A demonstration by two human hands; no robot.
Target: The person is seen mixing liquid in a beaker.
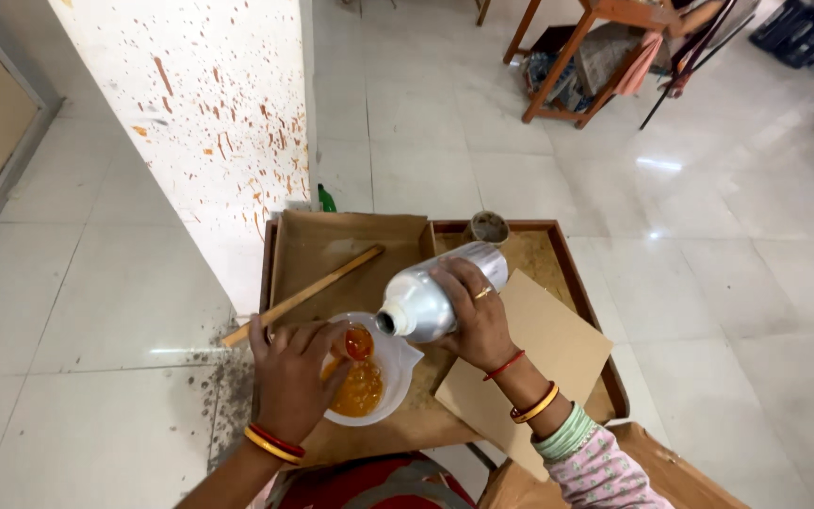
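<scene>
The right hand [476,319] wraps its fingers around a silver metal bottle [437,294], tipped on its side so the open neck points down and left, just above the rim of a white plastic bowl [396,356]. The bowl sits on a low wooden tray table [584,283] lined with brown cardboard, and it holds an amber, translucent liquid [360,388] — thick-looking, pooled toward the near side. The left hand [292,377] is curled over the bowl's left edge, fingers closed on the rim and steadying it; whether a thumb dips inside cannot be told. Both wrists carry red and gold bangles, and the right arm shows a pink patterned sleeve.

A long wooden stick [305,295] lies diagonally across the tray's left part, its lower end passing behind the left hand. A loose sheet of brown cardboard [548,349] lies tilted under the right forearm, overhanging the tray's near right corner. At the tray's far edge stands a small round tin [489,227], and just beyond the far left corner a green bottle tip [327,200] shows — beside a white wall panel [209,104] flecked with orange splashes. Wooden furniture [595,57] stands well apart on the glossy tiled floor.
</scene>
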